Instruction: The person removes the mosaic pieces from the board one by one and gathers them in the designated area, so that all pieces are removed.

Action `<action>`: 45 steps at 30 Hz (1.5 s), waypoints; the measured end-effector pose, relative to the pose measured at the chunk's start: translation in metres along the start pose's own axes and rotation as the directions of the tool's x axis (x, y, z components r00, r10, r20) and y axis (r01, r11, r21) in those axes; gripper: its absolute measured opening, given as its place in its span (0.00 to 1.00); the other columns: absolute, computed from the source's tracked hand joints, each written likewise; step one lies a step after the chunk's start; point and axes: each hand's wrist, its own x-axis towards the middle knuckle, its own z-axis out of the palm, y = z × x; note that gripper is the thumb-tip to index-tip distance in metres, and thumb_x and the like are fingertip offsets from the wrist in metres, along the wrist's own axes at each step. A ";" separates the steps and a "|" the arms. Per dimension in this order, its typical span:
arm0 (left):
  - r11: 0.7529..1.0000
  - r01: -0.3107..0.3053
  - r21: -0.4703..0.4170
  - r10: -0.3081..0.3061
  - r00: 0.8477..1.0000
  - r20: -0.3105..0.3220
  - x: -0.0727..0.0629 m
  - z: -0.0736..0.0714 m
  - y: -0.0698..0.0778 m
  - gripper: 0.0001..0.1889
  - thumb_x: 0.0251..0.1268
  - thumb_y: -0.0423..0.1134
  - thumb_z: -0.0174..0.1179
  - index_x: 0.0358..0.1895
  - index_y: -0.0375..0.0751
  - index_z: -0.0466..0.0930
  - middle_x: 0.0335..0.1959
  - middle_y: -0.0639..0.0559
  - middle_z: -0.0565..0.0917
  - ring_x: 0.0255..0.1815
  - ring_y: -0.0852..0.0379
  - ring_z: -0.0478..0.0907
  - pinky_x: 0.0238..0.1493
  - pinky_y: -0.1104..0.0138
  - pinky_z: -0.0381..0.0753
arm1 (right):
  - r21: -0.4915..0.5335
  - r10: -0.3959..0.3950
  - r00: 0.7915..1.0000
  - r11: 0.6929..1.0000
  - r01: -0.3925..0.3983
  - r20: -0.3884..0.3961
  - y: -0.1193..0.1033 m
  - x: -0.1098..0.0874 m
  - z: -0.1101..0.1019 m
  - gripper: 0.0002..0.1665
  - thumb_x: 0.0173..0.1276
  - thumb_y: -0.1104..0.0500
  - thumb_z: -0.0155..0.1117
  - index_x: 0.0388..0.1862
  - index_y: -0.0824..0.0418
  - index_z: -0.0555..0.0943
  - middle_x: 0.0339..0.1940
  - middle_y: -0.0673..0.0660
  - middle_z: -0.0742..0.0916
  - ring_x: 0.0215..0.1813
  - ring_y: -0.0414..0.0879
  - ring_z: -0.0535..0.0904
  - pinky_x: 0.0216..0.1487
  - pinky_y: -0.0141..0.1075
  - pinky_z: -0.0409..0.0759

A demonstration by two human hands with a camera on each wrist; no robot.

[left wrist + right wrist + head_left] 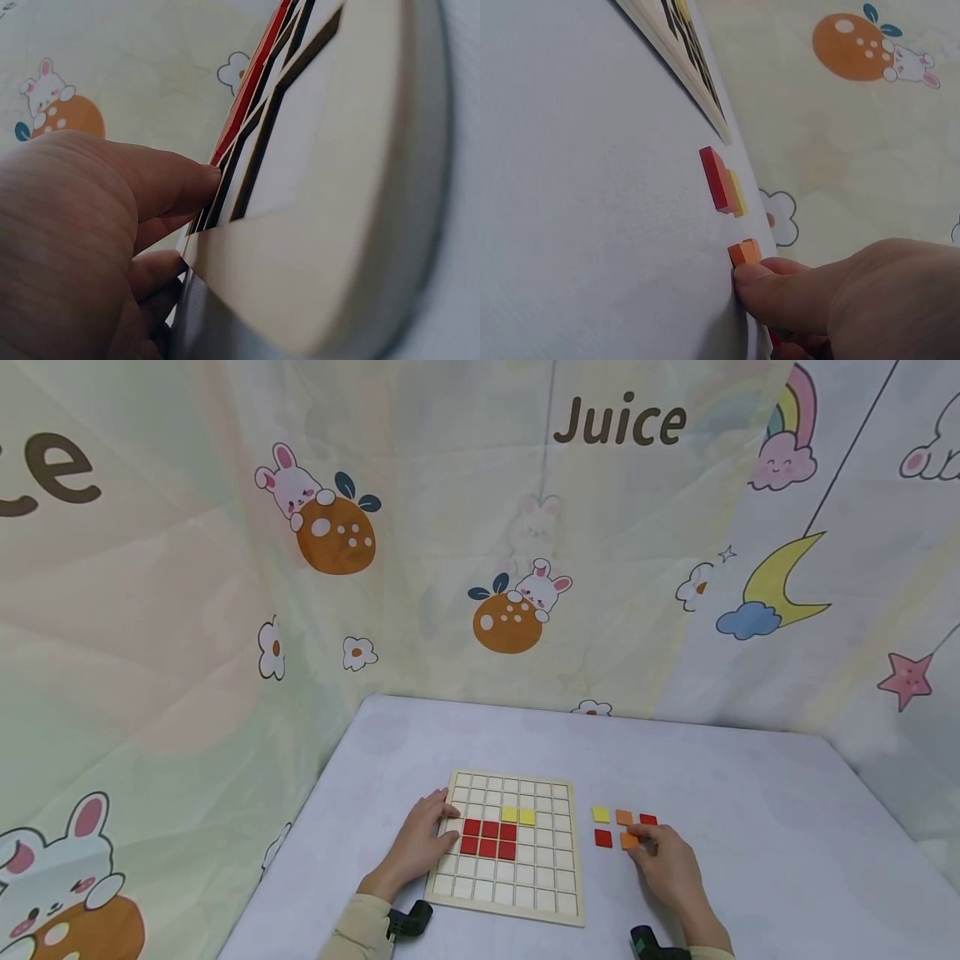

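So your left hand (416,839) is resting loosely on the board (523,875) at its left edge, fingers relaxed and not clenching. Your right hand (667,870) is pinching an orange tile (626,842) off to the board's right. A yellow tile (601,814), red tile (603,838), second orange tile (624,817) and another red tile (648,819) are also lying right of the board. Six reds (488,830) are sitting left of the board's middle, and two yellows (527,817) are sitting a bit beyond the board's middle.
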 end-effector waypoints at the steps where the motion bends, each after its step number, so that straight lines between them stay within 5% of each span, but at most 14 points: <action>1: 1.000 -0.007 0.001 0.007 1.000 -0.002 0.000 0.000 0.000 0.10 0.61 0.34 0.64 0.45 0.46 0.79 0.73 0.40 0.65 0.76 0.41 0.56 0.77 0.49 0.52 | 0.000 -0.001 1.000 1.000 0.001 0.001 0.000 0.000 0.000 0.18 0.61 0.66 0.69 0.51 0.67 0.82 0.44 0.63 0.81 0.36 0.50 0.71 0.31 0.35 0.71; 27: 1.000 0.001 0.003 -0.001 1.000 -0.004 -0.001 0.001 0.000 0.10 0.61 0.34 0.64 0.45 0.46 0.79 0.73 0.42 0.65 0.76 0.43 0.56 0.77 0.51 0.52 | -0.003 0.005 1.000 1.000 -0.005 0.025 -0.001 -0.001 -0.003 0.20 0.60 0.66 0.70 0.53 0.66 0.82 0.45 0.62 0.82 0.39 0.51 0.72 0.38 0.39 0.78; 37: 1.000 0.008 0.010 -0.007 1.000 -0.010 0.001 0.000 0.001 0.10 0.62 0.34 0.64 0.46 0.46 0.79 0.73 0.42 0.65 0.76 0.43 0.56 0.78 0.51 0.51 | 0.074 -0.012 0.986 0.997 0.025 -0.169 -0.011 -0.004 -0.003 0.16 0.66 0.62 0.64 0.51 0.65 0.82 0.43 0.60 0.84 0.36 0.49 0.76 0.31 0.31 0.76; 45: 1.000 0.007 0.009 -0.007 1.000 -0.005 0.000 0.000 0.001 0.10 0.62 0.34 0.64 0.46 0.46 0.79 0.73 0.42 0.65 0.76 0.42 0.56 0.78 0.51 0.51 | 0.129 -0.131 0.963 0.978 0.165 -0.236 -0.032 -0.008 0.019 0.11 0.61 0.67 0.68 0.42 0.59 0.86 0.35 0.53 0.86 0.29 0.42 0.74 0.26 0.27 0.73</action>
